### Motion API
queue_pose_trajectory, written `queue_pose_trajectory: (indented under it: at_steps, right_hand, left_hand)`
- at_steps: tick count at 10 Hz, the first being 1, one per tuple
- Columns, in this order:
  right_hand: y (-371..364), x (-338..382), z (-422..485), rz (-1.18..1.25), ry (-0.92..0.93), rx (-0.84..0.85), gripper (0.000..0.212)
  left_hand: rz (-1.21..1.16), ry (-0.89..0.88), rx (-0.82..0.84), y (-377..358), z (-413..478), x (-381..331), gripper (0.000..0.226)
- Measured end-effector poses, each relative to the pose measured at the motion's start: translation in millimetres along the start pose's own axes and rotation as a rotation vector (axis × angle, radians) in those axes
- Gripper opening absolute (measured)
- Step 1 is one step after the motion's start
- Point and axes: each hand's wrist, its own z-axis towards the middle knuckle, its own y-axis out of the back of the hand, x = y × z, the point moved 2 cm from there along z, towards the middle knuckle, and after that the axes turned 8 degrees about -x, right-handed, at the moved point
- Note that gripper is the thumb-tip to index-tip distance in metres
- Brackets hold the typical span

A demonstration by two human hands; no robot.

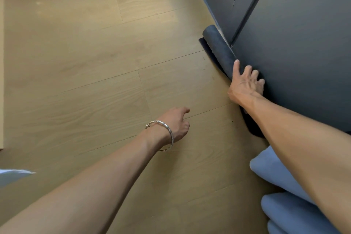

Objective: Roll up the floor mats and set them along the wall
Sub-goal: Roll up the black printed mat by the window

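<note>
Right hand [246, 85] in grip on mat roll [218, 47]

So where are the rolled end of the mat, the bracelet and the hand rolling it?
mat roll [218, 47]: head view, middle of the rolled tube.
bracelet [168, 127]: head view, top of the silver band.
right hand [246, 85]: head view, back of the hand.
</note>
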Motion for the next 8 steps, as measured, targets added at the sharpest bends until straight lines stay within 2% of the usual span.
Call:
queue_pose_trajectory:
  at_steps: [1, 3, 7, 8]
  right_hand:
    - [3.9, -2.2, -2.7, 0.006, -0.009, 0.061, 0.084]
    - [0.9, -7.7, -14.9, -0.044, 0.021, -0.021, 0.080]
    - [6.8, 10.7, -32.7, -0.241, 0.130, -0.065, 0.094]
    - [18.6, 28.9, -40.2, -0.204, 0.178, -0.076, 0.084]
  left_hand:
    - [0.037, -0.017, -0.007, 0.2, -0.1, 5.0, 0.048]
    - [0.084, -0.056, 0.021, -0.3, -5.2, 16.8, 0.046]
    - [0.065, -0.030, -0.013, 8.0, -18.7, 58.0, 0.046]
    - [0.063, -0.019, -0.056, 12.5, -21.9, 61.4, 0.046]
